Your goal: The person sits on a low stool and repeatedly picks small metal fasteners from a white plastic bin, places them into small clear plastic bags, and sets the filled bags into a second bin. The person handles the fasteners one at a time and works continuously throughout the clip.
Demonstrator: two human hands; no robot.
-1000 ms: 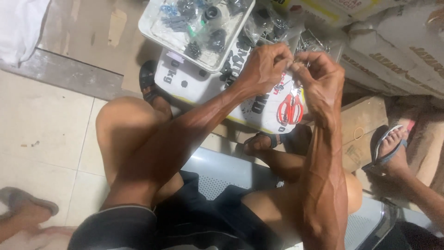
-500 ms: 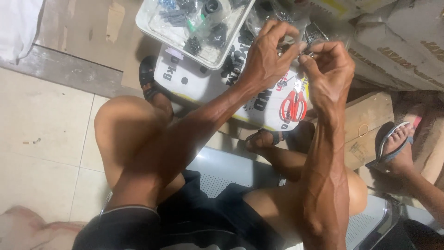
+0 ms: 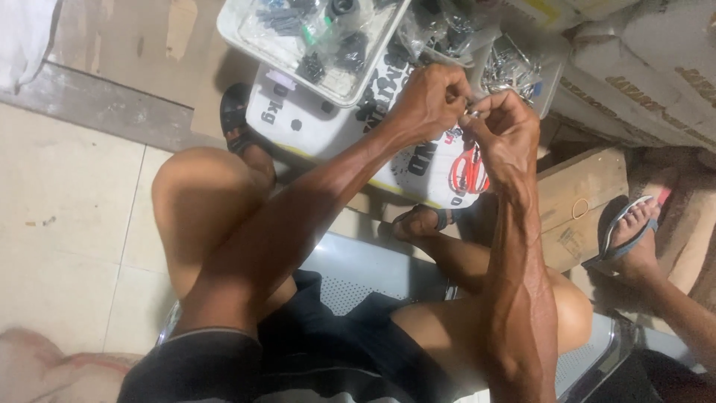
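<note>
My left hand and my right hand meet in front of me, fingertips pinched together on a small shiny metal part held between them. The part is mostly hidden by my fingers. Both hands hover above a white sack with dark and red print. Just beyond them stands a clear plastic tray with several small dark parts in it, and a clear bag of silvery metal pieces lies to the right of it.
I sit on a perforated metal bench with knees raised and sandalled feet on the floor. A wooden box stands at right, with another person's foot in a flip-flop beside it. Cardboard cartons fill the far right. Tiled floor lies left.
Both hands have stayed together on the small part, shifting slightly up and right in view. The fingers have turned a little around it.
</note>
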